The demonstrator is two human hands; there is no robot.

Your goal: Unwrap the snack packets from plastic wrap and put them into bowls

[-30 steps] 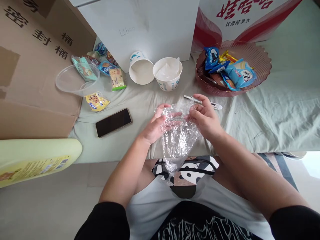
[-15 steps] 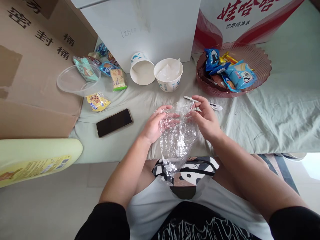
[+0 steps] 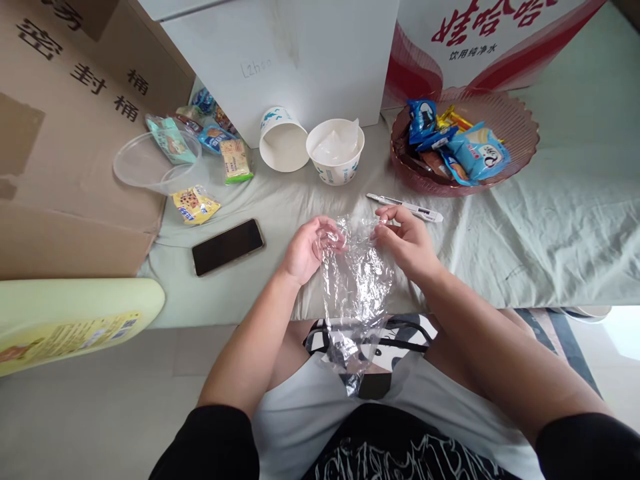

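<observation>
A crinkled clear plastic bag hangs between my hands, its lower end drooping past the table edge over my lap. My right hand is closed, pinching the bag's upper right edge between thumb and fingers. On the other side my left hand has its fingers curled at the upper left edge, with film over the fingertips. Just beyond my right hand lies a white, pen-like stick with a small dark window. Past the hands stands a paper bowl with white translucent film inside.
Another paper bowl lies on its side. A pink ribbed bowl holds several snack packets. Leftward are a phone, a clear plastic tub and wrapped snacks. Boxes line the back; a pale-green container juts in at left.
The bag's lower end has dropped further over my lap and looks more stretched out. My left fingers have drawn back leftward and curled; the right hand has shifted slightly toward me.
</observation>
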